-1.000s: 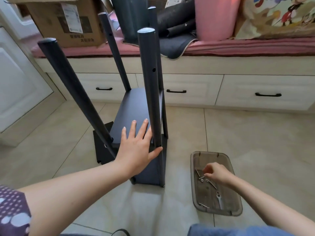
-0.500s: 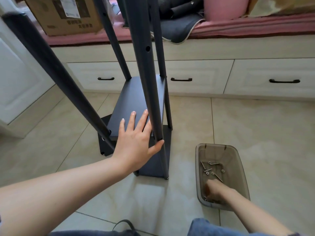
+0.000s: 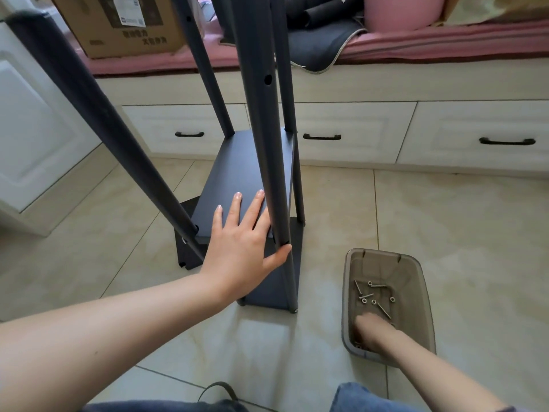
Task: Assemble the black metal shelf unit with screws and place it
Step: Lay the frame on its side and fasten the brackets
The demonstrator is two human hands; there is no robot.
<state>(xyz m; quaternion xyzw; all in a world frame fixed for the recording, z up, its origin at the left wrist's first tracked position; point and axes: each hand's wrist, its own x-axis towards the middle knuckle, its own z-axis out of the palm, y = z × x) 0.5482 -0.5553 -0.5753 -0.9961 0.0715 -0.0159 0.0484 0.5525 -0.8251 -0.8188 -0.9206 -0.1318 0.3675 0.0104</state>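
The black shelf unit (image 3: 252,185) stands on the tiled floor (image 3: 445,221), in front of the white drawers (image 3: 356,135) of a window bench. It has four long black poles (image 3: 261,120) that go up and out of the picture, and a flat black board (image 3: 237,173) fixed between them low down, with another board under it near the floor.

The left hand (image 3: 240,248) lies flat on the upper board, at its near edge. Its fingers (image 3: 234,209) are straight and a little spread, and the thumb (image 3: 280,254) touches the near right pole close to a small hole. This grip is not closed around anything; it only presses on the board.

To the right of the shelf, apart from it, a brown see-through plastic box (image 3: 350,292) sits on the floor. Several silver screws (image 3: 377,298) and small washers lie on its bottom. The right hand (image 3: 371,328) reaches into the near end of the box. Its fingers are blurred, so I cannot tell if this grip is apart or closed on a screw.

On the pink cushion (image 3: 430,49) of the bench are a cardboard box (image 3: 118,25) and a dark cloth (image 3: 318,46).
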